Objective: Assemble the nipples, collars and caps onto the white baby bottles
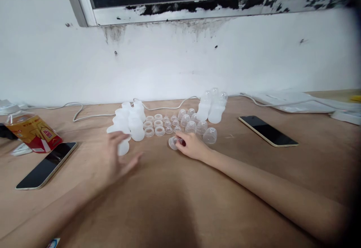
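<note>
My left hand (114,160), a little blurred, has its thumb and fingers spread with nothing between them. It is beside the nearest of the white baby bottles (136,128), which stand grouped behind it. My right hand (194,146) pinches a clear bottle ring (172,143) low over the table; whether a teat sits inside it I cannot tell. Behind lie several loose rings (159,131) in rows, then several clear teats (168,130). Domed clear caps (210,135) stand to the right of these. Capped bottles (215,113) stand at the back right.
A black-screened phone (46,167) lies at the left by a tilted orange-and-red drink container (34,132). Another phone (267,131) lies at the right. A white cable (169,108) runs along the wall. Plastic bags (293,103) lie at the back right of the wooden table (158,199).
</note>
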The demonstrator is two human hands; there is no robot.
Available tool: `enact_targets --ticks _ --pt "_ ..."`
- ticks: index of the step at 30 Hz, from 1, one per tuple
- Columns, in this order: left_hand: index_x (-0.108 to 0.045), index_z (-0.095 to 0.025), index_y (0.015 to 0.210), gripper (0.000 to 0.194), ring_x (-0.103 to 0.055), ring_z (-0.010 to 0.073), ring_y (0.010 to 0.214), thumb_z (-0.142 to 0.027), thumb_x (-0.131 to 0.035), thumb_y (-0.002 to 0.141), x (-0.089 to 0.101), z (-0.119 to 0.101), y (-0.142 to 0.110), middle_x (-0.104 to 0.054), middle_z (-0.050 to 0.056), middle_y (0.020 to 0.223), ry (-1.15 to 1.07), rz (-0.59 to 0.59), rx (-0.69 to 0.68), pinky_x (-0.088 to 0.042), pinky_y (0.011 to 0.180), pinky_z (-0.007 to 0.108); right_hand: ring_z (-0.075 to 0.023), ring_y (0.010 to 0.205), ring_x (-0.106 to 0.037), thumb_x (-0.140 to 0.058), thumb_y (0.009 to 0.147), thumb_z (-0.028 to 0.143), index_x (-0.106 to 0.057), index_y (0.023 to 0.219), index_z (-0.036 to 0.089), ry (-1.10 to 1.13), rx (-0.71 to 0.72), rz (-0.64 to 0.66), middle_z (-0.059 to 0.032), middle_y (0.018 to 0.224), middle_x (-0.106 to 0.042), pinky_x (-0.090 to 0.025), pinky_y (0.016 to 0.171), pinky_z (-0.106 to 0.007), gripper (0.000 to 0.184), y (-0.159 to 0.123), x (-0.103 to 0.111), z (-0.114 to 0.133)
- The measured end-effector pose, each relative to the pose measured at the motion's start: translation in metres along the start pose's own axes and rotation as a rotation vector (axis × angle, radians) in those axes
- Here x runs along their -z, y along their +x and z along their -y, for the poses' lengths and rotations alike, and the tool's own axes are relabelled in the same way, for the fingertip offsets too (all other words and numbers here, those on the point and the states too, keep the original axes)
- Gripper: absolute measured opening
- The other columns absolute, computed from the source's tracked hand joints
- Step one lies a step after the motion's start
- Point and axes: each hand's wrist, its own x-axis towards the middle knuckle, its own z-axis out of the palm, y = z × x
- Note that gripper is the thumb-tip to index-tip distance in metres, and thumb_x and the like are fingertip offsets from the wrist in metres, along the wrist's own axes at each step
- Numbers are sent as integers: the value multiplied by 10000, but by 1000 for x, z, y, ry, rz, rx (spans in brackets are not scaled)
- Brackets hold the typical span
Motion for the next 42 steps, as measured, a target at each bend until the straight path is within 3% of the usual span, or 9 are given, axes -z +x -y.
enact_targets --ticks 1,3,6,9,15,20,25,33,42 --pt "-418 -189 1042 413 -487 207 933 -307 -579 682 -5 -14 5 -469 73 982 -54 140 -61 -447 772 345 -90 481 -417 -395 717 185 -463 692 184 7 -5 6 25 525 -463 -279 485 -194 72 3 -1 1" --pt "-380 -167 1110 409 -447 215 1028 -295 -505 742 -25 -35 15 -450 105 1085 -150 398 -87 -416 844 352 -93 492 -425 -397 707 174 -463 678 182 28 -7 26 20 530 -469 -285 492 -196 73 8 -4 2" --pt "-399 -142 1106 407 -483 221 983 -334 -488 758 -63 -47 25 -503 112 1052 -228 520 -2 -428 813 356 -88 488 -420 -398 700 162 -461 679 181 71 -16 42 23 537 -468 -289 492 -195 69 12 -6 1" --pt "-483 -177 1019 303 -536 183 869 -339 -494 763 -87 -40 26 -564 61 957 -320 590 30 -447 746 307 -84 485 -413 -388 715 159 -450 698 180 112 8 24 34 533 -448 -288 492 -193 68 9 -4 1" --pt "-500 -202 1045 284 -554 139 725 -261 -499 767 -85 -23 20 -602 13 801 -322 599 92 -440 667 251 -85 477 -426 -339 794 232 -414 740 185 310 -35 -19 48 525 -445 -319 519 -203 104 5 -2 5" --pt "-546 -197 962 251 -504 176 807 -334 -482 762 -82 -26 22 -524 64 919 -147 532 -119 -425 698 294 -87 467 -452 -404 775 320 -429 822 188 464 -186 -11 51 544 -490 -347 520 -210 142 8 -2 5" --pt "-513 -163 762 195 -488 159 746 -351 -464 764 -82 -29 21 -495 53 861 -97 503 -104 -425 654 276 -95 498 -435 -463 730 262 -531 899 178 274 -252 -191 45 540 -467 -341 537 -219 201 8 -5 0" --pt "-487 -180 804 105 -489 151 728 -273 -479 754 -84 -26 20 -494 34 848 -136 491 5 -423 623 268 -105 572 -434 -443 723 137 -504 1100 161 96 -98 -112 3 635 -507 -357 605 -241 383 5 -9 4" --pt "-502 -183 827 94 -494 134 678 -245 -472 764 -85 -22 22 -502 31 869 -158 513 62 -422 608 266 -130 592 -471 -403 799 230 -516 1049 157 83 -112 -82 -19 641 -531 -367 616 -262 284 7 -12 2"
